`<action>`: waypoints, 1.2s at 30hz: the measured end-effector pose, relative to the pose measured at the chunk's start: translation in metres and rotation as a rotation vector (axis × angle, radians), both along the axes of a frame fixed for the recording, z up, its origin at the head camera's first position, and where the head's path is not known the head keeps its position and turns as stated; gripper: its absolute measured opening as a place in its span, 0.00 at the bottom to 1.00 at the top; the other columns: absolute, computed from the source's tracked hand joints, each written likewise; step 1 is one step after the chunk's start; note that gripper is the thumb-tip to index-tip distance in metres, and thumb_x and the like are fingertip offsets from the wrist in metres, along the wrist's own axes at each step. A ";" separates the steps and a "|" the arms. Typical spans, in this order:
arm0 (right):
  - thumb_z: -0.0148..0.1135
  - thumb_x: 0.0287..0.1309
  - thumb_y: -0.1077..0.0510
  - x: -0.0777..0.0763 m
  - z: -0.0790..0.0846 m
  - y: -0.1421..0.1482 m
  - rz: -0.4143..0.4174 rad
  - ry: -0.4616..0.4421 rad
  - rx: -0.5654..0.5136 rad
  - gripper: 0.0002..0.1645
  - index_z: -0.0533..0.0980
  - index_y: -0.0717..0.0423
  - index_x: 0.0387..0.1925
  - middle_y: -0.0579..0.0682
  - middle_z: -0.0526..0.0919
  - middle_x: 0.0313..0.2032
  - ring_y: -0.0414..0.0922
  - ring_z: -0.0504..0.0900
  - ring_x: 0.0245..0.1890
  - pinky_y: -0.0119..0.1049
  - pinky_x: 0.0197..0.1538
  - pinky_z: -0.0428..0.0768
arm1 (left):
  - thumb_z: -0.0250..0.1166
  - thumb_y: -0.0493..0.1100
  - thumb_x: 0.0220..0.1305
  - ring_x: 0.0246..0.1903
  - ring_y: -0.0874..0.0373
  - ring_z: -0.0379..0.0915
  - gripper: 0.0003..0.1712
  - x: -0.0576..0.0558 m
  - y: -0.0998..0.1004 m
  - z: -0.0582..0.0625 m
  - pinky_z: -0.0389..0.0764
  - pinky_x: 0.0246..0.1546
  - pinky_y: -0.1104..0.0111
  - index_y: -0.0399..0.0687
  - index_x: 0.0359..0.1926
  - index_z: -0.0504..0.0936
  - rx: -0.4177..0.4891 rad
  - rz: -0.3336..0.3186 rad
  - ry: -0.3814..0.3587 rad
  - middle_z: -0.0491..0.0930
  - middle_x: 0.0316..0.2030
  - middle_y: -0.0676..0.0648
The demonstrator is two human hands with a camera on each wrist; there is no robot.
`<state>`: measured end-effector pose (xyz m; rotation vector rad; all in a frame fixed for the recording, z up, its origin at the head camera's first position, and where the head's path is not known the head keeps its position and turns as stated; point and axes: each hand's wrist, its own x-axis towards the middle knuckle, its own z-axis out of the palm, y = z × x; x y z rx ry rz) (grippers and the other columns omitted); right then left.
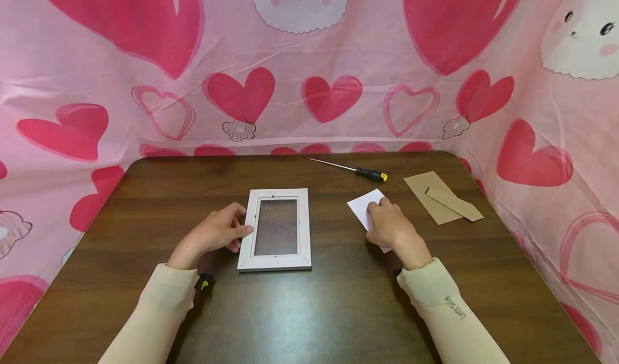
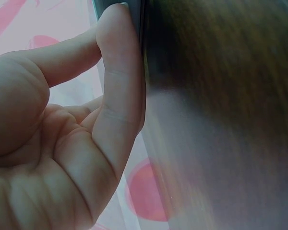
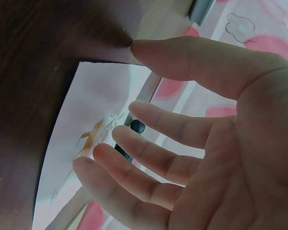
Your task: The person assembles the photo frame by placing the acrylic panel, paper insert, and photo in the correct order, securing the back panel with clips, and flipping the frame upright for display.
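A white picture frame (image 1: 303,229) lies flat left of centre, the dark tabletop showing through its pane (image 1: 276,227). My left hand (image 1: 220,229) pinches its left side, thumb over the border and fingers along the outer edge. At the top of the left wrist view, only a dark strip of the frame shows. Right of the frame, my right hand (image 1: 391,224) reaches over a white card (image 1: 360,205), hiding part of it. The right wrist view shows relaxed, spread fingers (image 3: 105,177) at the card, which bears a faint orange print, and the thumb at the wood.
A screwdriver (image 1: 369,175) with a black and yellow handle lies toward the back. To the far right is a brown backing board (image 1: 425,184), with a brown stand piece (image 1: 454,204) across it. A pink heart-patterned cloth (image 1: 333,52) hangs behind the wooden table (image 1: 348,305).
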<state>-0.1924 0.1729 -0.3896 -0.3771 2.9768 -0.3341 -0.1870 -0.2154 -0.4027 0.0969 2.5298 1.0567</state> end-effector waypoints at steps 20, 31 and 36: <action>0.74 0.38 0.57 -0.003 -0.005 0.000 -0.013 0.019 0.041 0.25 0.73 0.58 0.40 0.57 0.70 0.36 0.58 0.72 0.37 0.52 0.35 0.77 | 0.68 0.45 0.61 0.22 0.53 0.76 0.29 0.001 0.001 0.002 0.83 0.26 0.62 0.41 0.58 0.65 0.009 -0.006 -0.002 0.72 0.32 0.40; 0.74 0.35 0.58 -0.005 -0.009 -0.002 -0.008 0.085 0.062 0.22 0.72 0.56 0.34 0.55 0.71 0.33 0.57 0.73 0.32 0.52 0.30 0.77 | 0.68 0.44 0.61 0.22 0.52 0.76 0.28 -0.001 0.000 0.001 0.83 0.25 0.63 0.42 0.57 0.66 0.010 -0.002 -0.005 0.72 0.32 0.40; 0.71 0.36 0.58 -0.007 -0.011 -0.001 -0.020 0.122 0.069 0.17 0.72 0.53 0.29 0.54 0.72 0.30 0.56 0.75 0.29 0.53 0.27 0.77 | 0.68 0.45 0.60 0.23 0.52 0.76 0.29 -0.001 0.000 0.001 0.83 0.26 0.63 0.42 0.58 0.65 0.005 -0.002 -0.006 0.72 0.32 0.40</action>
